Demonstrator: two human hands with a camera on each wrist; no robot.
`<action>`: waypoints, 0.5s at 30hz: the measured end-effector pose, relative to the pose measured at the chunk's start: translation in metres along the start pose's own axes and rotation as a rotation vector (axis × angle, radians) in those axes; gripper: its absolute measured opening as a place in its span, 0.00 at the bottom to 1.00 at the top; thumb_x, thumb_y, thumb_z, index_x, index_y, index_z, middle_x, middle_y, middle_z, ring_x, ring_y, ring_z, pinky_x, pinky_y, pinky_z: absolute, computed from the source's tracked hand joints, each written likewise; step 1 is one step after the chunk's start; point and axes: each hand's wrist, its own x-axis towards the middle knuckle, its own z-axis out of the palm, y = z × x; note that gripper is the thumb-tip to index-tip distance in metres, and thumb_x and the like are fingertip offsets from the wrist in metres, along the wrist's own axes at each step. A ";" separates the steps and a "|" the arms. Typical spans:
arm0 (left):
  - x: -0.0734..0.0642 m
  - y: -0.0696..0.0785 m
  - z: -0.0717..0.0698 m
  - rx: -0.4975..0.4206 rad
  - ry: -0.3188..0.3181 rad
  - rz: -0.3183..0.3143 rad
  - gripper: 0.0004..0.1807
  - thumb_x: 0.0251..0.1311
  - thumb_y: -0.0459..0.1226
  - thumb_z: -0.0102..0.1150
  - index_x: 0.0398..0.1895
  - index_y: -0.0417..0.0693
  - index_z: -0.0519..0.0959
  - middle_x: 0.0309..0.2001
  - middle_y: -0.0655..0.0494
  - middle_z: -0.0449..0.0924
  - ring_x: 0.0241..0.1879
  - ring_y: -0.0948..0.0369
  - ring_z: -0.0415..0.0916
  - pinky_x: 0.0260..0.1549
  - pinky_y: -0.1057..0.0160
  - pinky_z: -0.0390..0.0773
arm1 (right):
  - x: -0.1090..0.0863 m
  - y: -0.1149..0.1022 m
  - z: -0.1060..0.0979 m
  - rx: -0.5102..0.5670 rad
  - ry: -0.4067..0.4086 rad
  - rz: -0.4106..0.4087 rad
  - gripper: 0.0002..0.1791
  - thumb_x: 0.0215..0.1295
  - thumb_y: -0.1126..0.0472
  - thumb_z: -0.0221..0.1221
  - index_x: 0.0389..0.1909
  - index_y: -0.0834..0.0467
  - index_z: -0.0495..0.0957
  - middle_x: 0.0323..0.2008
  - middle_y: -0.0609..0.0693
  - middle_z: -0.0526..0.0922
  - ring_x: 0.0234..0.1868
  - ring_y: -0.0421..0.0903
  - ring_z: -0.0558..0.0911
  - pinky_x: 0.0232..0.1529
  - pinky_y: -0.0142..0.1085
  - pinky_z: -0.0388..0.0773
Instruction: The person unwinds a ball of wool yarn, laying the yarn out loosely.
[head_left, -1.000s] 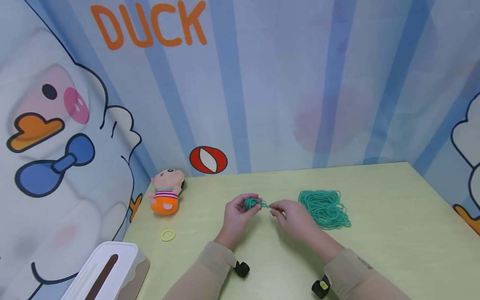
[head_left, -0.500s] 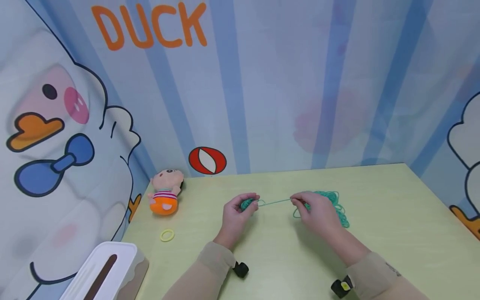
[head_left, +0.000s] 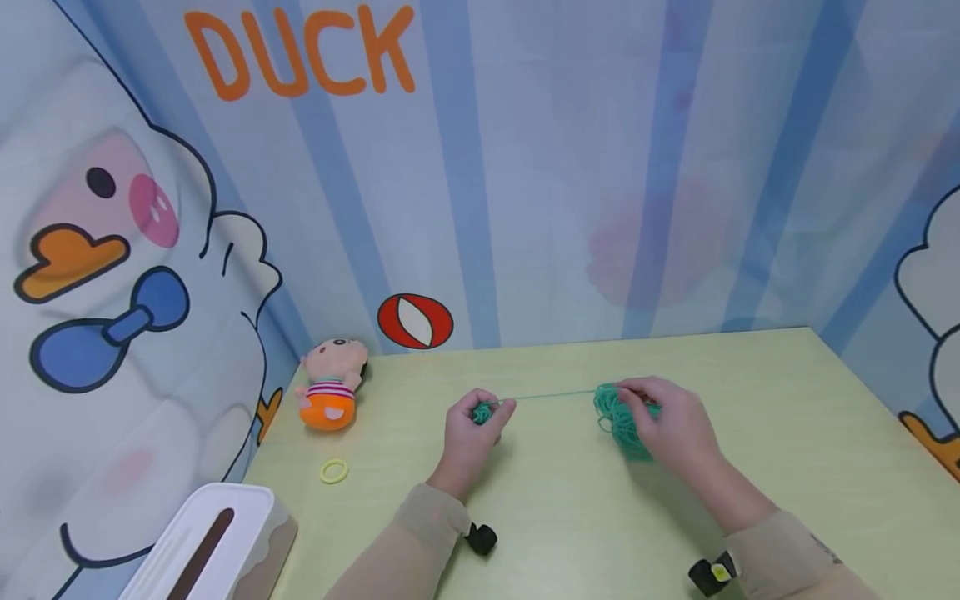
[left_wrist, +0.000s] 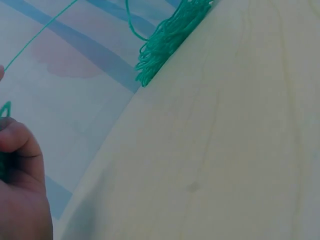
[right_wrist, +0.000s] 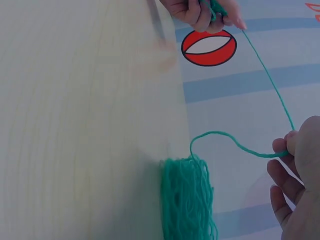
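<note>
My left hand (head_left: 467, 437) grips a small wound ball of green yarn (head_left: 482, 412), its fingers curled round it. From the ball a yarn strand (head_left: 551, 395) runs taut to my right hand (head_left: 678, 425), which pinches it between thumb and forefinger. Past the pinch the strand hangs slack and curves down to the loose green skein (right_wrist: 187, 200), as the right wrist view shows. That skein lies on the table, partly covered by my right hand in the head view. In the left wrist view, only part of my left hand (left_wrist: 22, 175) shows at the edge.
A plush doll (head_left: 330, 387) in orange shorts sits at the table's back left corner. In front of it lies a yellow ring (head_left: 334, 471). A white tissue box (head_left: 247, 504) stands at the front left. Behind the table (head_left: 780, 417) hangs a duck-print cloth (head_left: 547, 167).
My right hand has moved right, away from the left, drawing the strand between them out long. It now overlaps the skein. My left hand has turned slightly with the ball and stayed in place.
</note>
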 end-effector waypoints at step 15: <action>-0.001 0.004 0.000 -0.038 -0.007 0.045 0.14 0.80 0.42 0.64 0.47 0.37 0.81 0.27 0.59 0.78 0.25 0.64 0.76 0.30 0.69 0.80 | -0.014 0.039 -0.035 -0.072 -0.033 0.118 0.10 0.77 0.64 0.67 0.53 0.60 0.90 0.44 0.56 0.93 0.43 0.55 0.89 0.42 0.47 0.86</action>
